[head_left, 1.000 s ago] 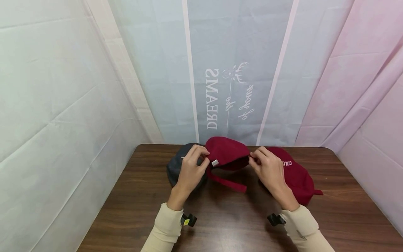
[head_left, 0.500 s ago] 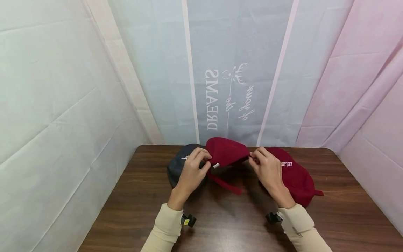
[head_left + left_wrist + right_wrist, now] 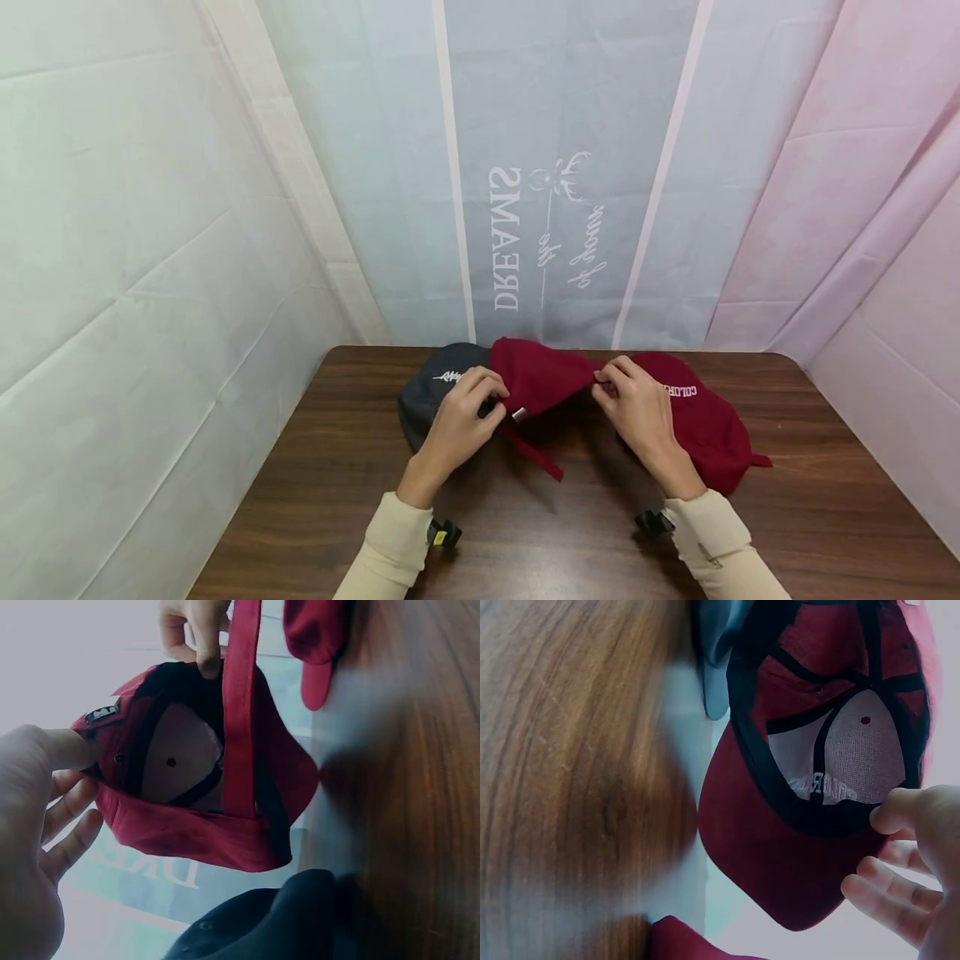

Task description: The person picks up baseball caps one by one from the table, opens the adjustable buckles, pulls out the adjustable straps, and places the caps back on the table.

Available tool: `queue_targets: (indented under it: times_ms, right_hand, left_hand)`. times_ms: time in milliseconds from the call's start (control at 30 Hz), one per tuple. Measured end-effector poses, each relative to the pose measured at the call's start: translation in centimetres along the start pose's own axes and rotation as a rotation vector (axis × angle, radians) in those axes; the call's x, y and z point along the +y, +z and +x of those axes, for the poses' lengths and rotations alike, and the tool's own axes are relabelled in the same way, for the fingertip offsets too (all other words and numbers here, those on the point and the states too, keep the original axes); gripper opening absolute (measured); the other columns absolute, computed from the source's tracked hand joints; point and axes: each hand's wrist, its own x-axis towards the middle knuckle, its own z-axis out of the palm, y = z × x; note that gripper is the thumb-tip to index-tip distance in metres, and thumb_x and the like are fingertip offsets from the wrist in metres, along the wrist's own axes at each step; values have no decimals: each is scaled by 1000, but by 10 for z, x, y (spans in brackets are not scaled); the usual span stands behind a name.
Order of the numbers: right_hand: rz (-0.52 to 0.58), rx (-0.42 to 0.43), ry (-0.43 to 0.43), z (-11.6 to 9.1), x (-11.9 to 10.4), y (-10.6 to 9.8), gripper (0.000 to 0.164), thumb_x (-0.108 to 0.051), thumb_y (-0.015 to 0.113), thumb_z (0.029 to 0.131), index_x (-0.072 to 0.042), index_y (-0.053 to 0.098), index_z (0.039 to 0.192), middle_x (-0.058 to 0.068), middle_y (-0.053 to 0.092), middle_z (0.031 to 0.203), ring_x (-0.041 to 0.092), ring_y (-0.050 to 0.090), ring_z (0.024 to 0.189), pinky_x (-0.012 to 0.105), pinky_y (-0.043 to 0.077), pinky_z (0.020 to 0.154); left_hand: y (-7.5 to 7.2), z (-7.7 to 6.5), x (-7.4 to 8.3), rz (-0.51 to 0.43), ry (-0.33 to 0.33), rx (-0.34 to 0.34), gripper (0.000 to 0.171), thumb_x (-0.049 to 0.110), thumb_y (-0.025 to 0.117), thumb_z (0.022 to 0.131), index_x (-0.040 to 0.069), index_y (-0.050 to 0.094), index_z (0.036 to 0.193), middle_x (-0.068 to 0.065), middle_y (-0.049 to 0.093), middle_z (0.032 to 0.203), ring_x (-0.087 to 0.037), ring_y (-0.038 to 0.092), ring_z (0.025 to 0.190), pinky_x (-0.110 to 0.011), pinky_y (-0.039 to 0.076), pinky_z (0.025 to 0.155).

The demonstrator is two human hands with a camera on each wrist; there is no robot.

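Observation:
Between my two hands a red baseball cap (image 3: pixel 543 372) is held up, its inside facing me in both wrist views. My left hand (image 3: pixel 461 417) pinches the back edge beside the metal buckle (image 3: pixel 101 714). From the cap a loose red strap (image 3: pixel 240 712) hangs down. With thumb and fingers my right hand (image 3: pixel 641 408) grips the opposite side, where the dark sweatband (image 3: pixel 821 817) meets the brim (image 3: pixel 780 870). White lettering shows through the mesh inside the crown in the right wrist view.
A dark blue cap (image 3: pixel 423 408) with white script sits at the left, partly behind my left hand. At the right lies a second red cap (image 3: pixel 712 437) with white letters, partly covered by my right hand. The wooden table (image 3: pixel 540 542) ends at a cloth backdrop (image 3: pixel 375 208).
The held cap's near edge has tipped down, so its opening no longer shows in the head view. My left hand has shifted slightly down and right, and the strap end has swung lower.

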Motion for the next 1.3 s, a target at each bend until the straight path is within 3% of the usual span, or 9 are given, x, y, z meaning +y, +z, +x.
queue_targets:
  times_ms: [300, 667, 967, 1300]
  right_hand:
    - [-20, -114, 78, -8, 2, 1, 17, -2, 84, 80, -9, 75, 93, 6, 71, 95, 23, 74, 76, 42, 54, 54]
    - [-18, -295, 161, -19, 6, 7, 24, -2, 82, 84, -8, 71, 105, 10, 68, 105, 26, 72, 81, 47, 57, 61]
    - [-13, -344, 164, -25, 5, 13, 30, 2, 82, 82, -6, 70, 108, 12, 67, 104, 27, 67, 72, 46, 55, 57]
    - [-27, -519, 215, -28, 5, 19, 32, -4, 79, 89, -4, 72, 121, 15, 71, 119, 30, 71, 83, 51, 60, 68]
  left_hand:
    - [10, -11, -4, -23, 12, -75, 19, -5, 75, 89, 11, 69, 99, -2, 64, 108, -13, 60, 98, -20, 56, 85]
    - [26, -23, 0, 48, 67, -181, 19, -3, 74, 87, 13, 69, 96, 3, 64, 104, -10, 61, 98, -17, 53, 86]
    - [34, -28, 4, 68, 37, -266, 19, -1, 73, 89, 16, 69, 97, 5, 63, 103, -9, 59, 97, -18, 52, 84]
    - [33, -30, 6, 72, -18, -368, 20, 0, 72, 91, 17, 72, 102, 5, 64, 108, -8, 58, 97, -16, 51, 85]
